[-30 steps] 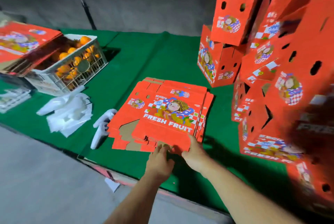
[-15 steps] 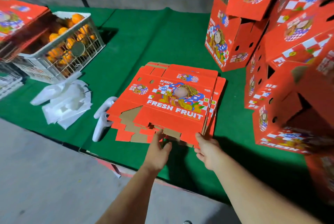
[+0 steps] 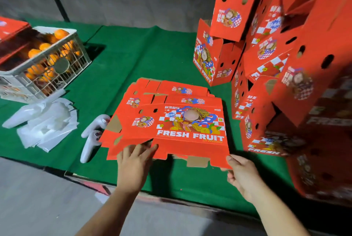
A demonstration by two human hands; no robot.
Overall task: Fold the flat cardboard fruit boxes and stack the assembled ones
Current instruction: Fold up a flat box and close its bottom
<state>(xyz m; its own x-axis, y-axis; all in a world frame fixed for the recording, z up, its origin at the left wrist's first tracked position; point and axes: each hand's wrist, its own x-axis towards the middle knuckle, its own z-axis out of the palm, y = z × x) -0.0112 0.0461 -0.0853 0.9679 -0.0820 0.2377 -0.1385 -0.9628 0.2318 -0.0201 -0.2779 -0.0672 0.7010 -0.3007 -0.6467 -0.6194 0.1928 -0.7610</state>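
A pile of flat red cardboard fruit boxes lies on the green table. The top flat box, printed "FRESH FRUIT", is raised at its near edge and sits apart from the pile. My left hand grips its near left edge, fingers on top. My right hand pinches its near right corner. Assembled red boxes are heaped in a tall stack at the right.
A white wire crate of oranges stands at the left with a red box lid leaning on it. White plastic bags and two white controllers lie beside the pile. The table's front edge runs just before my hands.
Both hands have taken the top flat box by its near edge and pulled it toward me, lifting it off the pile. My right hand moved out to the right corner.
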